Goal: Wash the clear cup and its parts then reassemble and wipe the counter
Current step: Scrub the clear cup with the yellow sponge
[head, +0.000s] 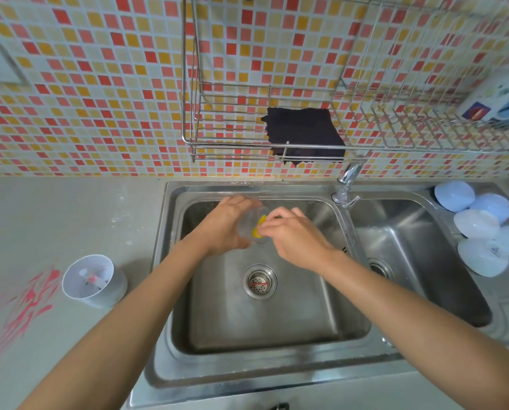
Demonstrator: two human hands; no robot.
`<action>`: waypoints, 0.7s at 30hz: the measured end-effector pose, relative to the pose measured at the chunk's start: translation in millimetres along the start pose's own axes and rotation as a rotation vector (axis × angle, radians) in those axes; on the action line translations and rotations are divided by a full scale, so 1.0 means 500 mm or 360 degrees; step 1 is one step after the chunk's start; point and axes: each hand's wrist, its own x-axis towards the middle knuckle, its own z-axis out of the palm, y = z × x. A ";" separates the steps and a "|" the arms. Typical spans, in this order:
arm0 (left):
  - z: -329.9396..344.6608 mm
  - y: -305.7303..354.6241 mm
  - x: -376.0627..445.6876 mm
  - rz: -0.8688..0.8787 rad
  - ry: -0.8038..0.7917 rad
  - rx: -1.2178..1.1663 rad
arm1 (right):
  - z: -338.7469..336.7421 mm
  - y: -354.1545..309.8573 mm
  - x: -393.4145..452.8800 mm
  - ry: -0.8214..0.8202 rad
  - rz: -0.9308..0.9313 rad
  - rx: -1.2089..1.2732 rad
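Bare left hand (226, 224) fingers grip clear cup (251, 226); right hand (294, 235) fingers pinch yellow sponge (259, 227).

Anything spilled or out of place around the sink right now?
Yes: red streaks smear the counter left of the sink, beside the white container. They look like a spill or stain, and the counter still needs wiping.

A wire rack (277, 143) hangs on the mosaic wall (99, 99), and a black cloth (303, 131) lies in it. White bowls (481, 229) lie upside down right of the sink (277, 335). Red marks (28, 303) stain the left side.
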 end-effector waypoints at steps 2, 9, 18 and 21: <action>-0.007 0.006 0.007 0.0016 0.0036 -0.0008 | 0.002 -0.004 -0.003 0.0112 -0.0026 -0.0247; -0.019 -0.007 -0.001 -0.0018 0.0025 -0.0021 | -0.007 -0.010 -0.007 -0.0043 0.0238 0.0482; -0.033 -0.014 0.000 -0.0105 0.0052 -0.0192 | 0.013 0.006 -0.024 0.0306 -0.0021 0.0206; -0.018 -0.012 -0.006 -0.0181 0.0100 -0.0417 | 0.014 0.006 -0.018 0.0438 -0.0021 0.0249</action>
